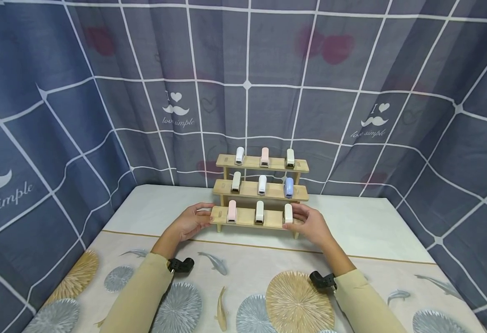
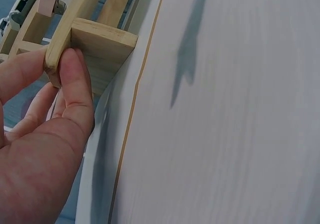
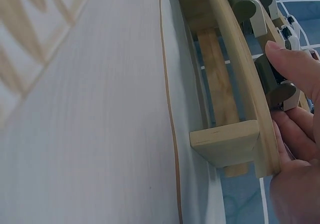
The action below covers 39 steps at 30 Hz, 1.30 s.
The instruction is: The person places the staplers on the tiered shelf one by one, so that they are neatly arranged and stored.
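Observation:
A three-tier wooden display stand bears rows of mini staplers in white, cream, pink and blue. At the left end of its lowest shelf, my left hand pinches the board between thumb and fingers; the left wrist view shows this grip closely. My right hand is at the other end of that shelf. Its thumb and fingers are around a cream stapler with a dark base, which stands on the board. Beside it on the same shelf are another cream stapler and a pink stapler.
The stand is on the white back strip of the table, close to a dark blue checked curtain. A tablecloth with round and fish patterns covers the front. The middle shelf includes a blue stapler.

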Motion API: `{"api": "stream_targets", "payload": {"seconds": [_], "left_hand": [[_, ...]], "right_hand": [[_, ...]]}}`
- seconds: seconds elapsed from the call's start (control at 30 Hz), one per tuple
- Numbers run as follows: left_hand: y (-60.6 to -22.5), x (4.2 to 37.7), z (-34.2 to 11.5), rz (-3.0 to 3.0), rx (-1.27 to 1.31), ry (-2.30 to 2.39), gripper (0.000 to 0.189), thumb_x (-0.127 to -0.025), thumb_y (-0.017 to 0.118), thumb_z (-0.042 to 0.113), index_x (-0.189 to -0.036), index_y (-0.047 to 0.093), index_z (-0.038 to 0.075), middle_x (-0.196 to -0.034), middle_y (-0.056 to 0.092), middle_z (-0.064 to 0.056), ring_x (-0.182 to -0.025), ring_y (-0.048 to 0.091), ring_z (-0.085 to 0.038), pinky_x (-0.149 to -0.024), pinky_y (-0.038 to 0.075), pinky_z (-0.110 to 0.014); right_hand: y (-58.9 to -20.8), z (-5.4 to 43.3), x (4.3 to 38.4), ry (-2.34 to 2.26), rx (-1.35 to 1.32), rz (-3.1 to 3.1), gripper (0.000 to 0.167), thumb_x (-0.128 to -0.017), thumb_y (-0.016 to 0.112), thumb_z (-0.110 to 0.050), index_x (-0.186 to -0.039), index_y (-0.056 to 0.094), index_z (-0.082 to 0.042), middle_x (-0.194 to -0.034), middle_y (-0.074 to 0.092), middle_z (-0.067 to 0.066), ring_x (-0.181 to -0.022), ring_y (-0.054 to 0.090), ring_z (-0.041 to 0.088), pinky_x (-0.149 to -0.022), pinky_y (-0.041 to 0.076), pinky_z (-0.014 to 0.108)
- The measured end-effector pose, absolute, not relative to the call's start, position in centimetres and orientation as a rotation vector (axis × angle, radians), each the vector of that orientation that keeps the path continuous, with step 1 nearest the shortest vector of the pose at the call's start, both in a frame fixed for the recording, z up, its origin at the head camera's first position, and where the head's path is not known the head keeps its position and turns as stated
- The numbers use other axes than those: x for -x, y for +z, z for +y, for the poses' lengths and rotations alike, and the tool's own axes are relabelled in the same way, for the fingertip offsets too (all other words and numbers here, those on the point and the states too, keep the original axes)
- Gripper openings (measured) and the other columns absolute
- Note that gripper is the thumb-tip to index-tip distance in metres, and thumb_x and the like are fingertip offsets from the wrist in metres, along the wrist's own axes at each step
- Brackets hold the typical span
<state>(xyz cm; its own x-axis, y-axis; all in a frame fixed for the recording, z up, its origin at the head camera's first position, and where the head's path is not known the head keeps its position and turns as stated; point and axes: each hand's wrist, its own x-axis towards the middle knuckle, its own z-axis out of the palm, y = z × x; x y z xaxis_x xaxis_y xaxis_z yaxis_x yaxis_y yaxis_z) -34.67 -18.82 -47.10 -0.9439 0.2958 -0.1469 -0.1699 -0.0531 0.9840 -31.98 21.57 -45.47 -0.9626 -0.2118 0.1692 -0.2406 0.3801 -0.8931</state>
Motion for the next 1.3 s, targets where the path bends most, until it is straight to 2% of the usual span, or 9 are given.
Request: {"api": "stream_targets", "payload": {"seconds": [0.8, 1.13, 1.3], "left_hand": [[-46.77, 34.65, -18.63, 1.903, -0.127, 2.069, 0.063, -0.094, 0.059, -0.015, -0.152, 0.036, -0.007, -0.105, 0.066, -0.004, -0.093, 0.069, -0.011, -0.088, 0.061, -0.027], [-46.57, 34.64, -18.58, 1.914, -0.133, 2.053, 0.064, -0.093, 0.059, -0.016, -0.152, 0.036, -0.007, -0.108, 0.065, -0.006, -0.094, 0.069, -0.011, -0.091, 0.061, -0.028], [-46.61, 34.62, -18.59, 1.927, -0.139, 2.041, 0.064, -0.093, 0.059, -0.015, -0.152, 0.036, -0.008, -0.11, 0.064, -0.007, -0.095, 0.068, -0.011, -0.092, 0.061, -0.03]], "right_hand": [[-45.79, 21.48, 32.06, 1.683, -0.426, -2.572, 0.078, -0.079, 0.09, -0.018, -0.145, 0.052, 0.001, -0.142, 0.059, 0.024, -0.131, 0.06, 0.039, -0.104, 0.055, 0.034], [-45.74, 21.53, 32.05, 1.699, -0.418, -2.562, 0.077, -0.08, 0.089, -0.016, -0.145, 0.052, 0.002, -0.143, 0.058, 0.026, -0.132, 0.059, 0.041, -0.108, 0.052, 0.041], [-45.92, 21.38, 32.0, 1.713, -0.412, -2.548, 0.076, -0.079, 0.089, -0.016, -0.144, 0.053, 0.002, -0.142, 0.059, 0.026, -0.131, 0.059, 0.04, -0.106, 0.054, 0.039]]}}
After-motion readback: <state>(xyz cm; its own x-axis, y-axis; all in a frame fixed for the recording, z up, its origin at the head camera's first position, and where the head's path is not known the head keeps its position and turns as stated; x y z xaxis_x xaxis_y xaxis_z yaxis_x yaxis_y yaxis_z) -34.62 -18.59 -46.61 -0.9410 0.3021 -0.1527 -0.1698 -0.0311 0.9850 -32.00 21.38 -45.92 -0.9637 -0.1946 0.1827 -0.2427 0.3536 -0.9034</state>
